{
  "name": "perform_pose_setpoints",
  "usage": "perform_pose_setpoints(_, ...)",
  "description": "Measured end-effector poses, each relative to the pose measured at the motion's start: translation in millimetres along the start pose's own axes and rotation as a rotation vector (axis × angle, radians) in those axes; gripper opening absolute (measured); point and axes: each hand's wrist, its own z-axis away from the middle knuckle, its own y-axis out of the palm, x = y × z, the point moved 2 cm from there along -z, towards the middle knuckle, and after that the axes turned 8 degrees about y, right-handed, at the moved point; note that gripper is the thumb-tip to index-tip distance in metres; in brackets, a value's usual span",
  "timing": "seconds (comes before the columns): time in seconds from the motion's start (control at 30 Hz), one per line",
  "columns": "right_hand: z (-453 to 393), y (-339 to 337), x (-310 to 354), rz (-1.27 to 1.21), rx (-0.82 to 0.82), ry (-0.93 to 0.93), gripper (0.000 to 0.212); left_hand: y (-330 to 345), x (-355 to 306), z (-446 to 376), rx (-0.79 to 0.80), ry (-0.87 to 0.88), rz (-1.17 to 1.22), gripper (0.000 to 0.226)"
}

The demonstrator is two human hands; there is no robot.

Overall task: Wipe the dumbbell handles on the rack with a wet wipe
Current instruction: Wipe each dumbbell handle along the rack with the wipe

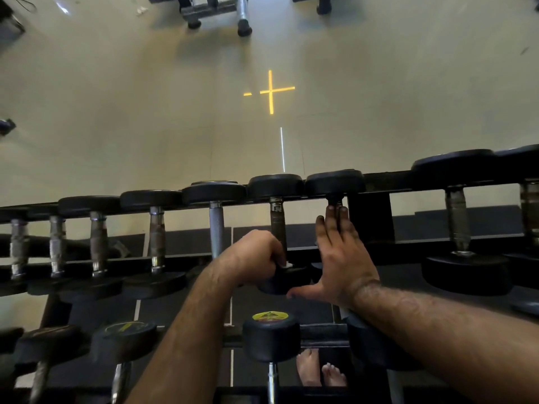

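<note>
**Dark steel handle, wipe bunched at its near end**

Dark, worn steel is what I am working on: the dumbbell handle [277, 225] just right of centre on the upper rack [370, 217], its far head [275, 186] resting on the back rail. My left hand [256, 258] sits at the near end of that handle, fingers [277, 255] curled together around it, and a scrap of white, which I take for the wet wipe [288, 265], peeks out beside the knuckles. How much wipe is inside the fist I cannot tell.

My right hand [339, 258] lies flat, fingers straight and side by side with the thumb spread toward the left hand, over the next handle [335, 204] to the right, of which only the far tip shows. It grips nothing; it looks like a brace.

To do this stroke well, I would keep the wipe wrapped right round the bar, not just pressed on top, and draw the fist from the near collar up to the far head in one pass, twisting the wrist so the knurling gets cleaned all round. I would keep the right palm down so the neighbouring dumbbell cannot roll. Five paler handles [157, 237] wait in the left half of the frame, and two more [456, 217] at the right edge. I would re-fold the wipe to a fresh face before moving on.
</note>
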Motion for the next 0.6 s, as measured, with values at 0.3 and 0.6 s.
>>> perform_pose_setpoints(0.3, 2.9, -2.8, -2.3, -0.055, -0.012, -0.024, 0.171, 4.3, -54.6, -38.3, 0.036, -0.139, -0.266, 0.019)
perform_pose_setpoints(0.6, 6.7, -5.3, 0.3, -0.025, -0.045, -0.024, 0.17, -17.9, -14.1, 5.1, -0.084, -0.243, -0.135, 0.011)
